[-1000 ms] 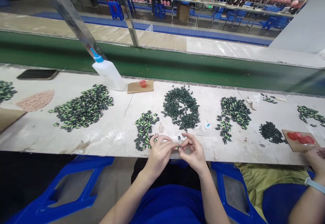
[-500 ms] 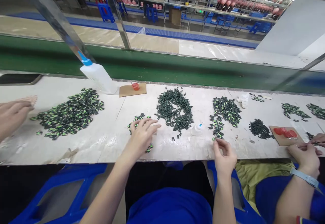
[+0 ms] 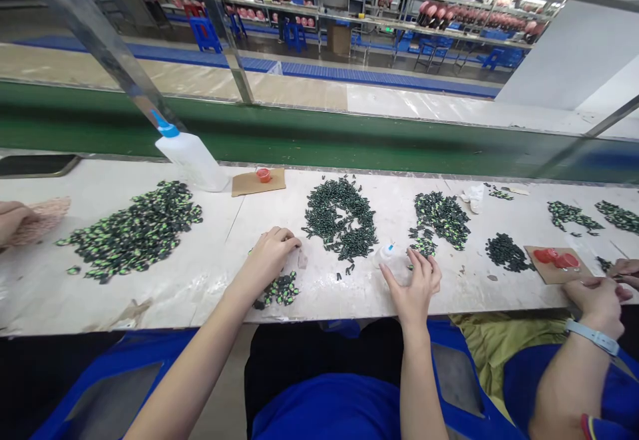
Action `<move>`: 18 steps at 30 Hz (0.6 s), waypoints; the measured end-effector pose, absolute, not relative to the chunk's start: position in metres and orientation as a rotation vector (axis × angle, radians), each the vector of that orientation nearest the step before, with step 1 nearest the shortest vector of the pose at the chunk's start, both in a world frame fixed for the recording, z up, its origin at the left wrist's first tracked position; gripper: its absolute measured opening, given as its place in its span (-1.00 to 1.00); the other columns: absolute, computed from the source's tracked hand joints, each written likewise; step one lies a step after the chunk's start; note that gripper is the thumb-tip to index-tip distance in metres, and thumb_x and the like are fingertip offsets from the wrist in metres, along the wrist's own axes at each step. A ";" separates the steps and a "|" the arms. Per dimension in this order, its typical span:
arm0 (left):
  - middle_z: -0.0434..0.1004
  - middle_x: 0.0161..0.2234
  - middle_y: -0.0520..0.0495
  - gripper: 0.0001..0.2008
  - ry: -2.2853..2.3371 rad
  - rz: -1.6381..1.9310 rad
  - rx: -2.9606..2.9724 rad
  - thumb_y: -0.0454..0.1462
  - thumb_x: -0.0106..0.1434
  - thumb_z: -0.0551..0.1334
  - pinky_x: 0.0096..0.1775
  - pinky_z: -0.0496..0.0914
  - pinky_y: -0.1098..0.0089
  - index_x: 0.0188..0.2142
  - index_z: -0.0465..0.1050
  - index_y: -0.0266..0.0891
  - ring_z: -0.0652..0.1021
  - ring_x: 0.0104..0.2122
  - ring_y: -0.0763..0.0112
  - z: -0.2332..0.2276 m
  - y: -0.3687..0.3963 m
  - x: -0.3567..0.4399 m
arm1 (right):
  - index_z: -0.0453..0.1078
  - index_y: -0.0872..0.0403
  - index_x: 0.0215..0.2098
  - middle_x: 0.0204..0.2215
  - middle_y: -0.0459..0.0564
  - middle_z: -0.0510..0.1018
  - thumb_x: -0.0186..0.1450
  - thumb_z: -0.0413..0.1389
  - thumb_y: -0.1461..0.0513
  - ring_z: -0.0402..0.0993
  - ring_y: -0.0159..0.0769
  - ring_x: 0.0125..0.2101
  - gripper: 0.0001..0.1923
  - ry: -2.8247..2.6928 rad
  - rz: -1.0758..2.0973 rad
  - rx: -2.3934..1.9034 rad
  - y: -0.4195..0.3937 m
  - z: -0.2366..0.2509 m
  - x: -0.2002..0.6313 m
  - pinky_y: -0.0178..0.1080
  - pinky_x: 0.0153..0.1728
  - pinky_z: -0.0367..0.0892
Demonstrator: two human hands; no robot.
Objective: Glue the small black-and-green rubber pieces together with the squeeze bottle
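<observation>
Two piles (image 3: 341,219) and a small bottle (image 3: 387,253) lie between both hands.

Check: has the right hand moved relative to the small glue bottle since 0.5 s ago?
Yes. The right hand moved left and forward, now beside the small glue bottle.

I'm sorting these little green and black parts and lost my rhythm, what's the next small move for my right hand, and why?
Probably close the right hand on the small glue bottle: its spread fingers rest at the bottle, while the left hand sits curled on the near pile of green and black pieces, seemingly gathering one.
</observation>
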State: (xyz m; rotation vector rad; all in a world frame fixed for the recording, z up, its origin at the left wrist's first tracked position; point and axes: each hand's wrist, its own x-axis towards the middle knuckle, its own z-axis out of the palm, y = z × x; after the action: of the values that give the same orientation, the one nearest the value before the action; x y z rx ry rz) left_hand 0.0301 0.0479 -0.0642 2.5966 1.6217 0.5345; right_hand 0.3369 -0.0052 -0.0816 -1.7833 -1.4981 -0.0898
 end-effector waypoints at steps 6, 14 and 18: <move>0.50 -0.26 -0.11 -0.75 1.523 0.792 2.511 -0.38 0.31 0.01 -0.20 0.35 0.25 -0.25 0.47 -0.17 0.42 -0.22 0.24 -0.053 0.030 0.042 | 0.41 -0.01 -0.12 -0.01 0.14 0.43 0.17 0.14 -0.09 0.07 0.17 0.12 -0.56 -1.559 0.001 -1.789 0.004 -0.075 0.325 0.25 -0.01 0.01; 0.56 -0.37 -0.03 -0.84 1.489 0.822 2.446 -0.31 0.33 0.10 -0.13 0.27 0.20 -0.27 0.47 -0.15 0.47 -0.24 0.26 -0.068 -0.016 0.074 | 0.25 0.03 -0.23 -0.03 0.16 0.48 0.19 0.18 0.07 0.28 -0.01 0.11 -0.70 -1.481 0.447 -1.470 0.003 -0.070 0.316 0.11 0.06 0.18; 0.56 -0.31 -0.08 -0.87 1.646 0.909 2.409 -0.31 0.29 0.16 -0.11 0.25 0.15 -0.30 0.50 -0.15 0.45 -0.12 0.15 -0.076 -0.023 0.081 | 0.25 0.03 -0.28 -0.33 0.02 0.58 0.09 0.26 0.08 0.55 -0.19 -0.31 -0.65 -1.204 0.740 -1.333 -0.006 -0.071 0.307 -0.15 -0.26 0.42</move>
State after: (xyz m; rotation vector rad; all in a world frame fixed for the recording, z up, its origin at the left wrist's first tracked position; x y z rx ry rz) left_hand 0.0808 -0.0230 -0.0764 2.4092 1.6462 0.9092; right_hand 0.3067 -0.0063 -0.0705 -1.3326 -1.2041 0.7398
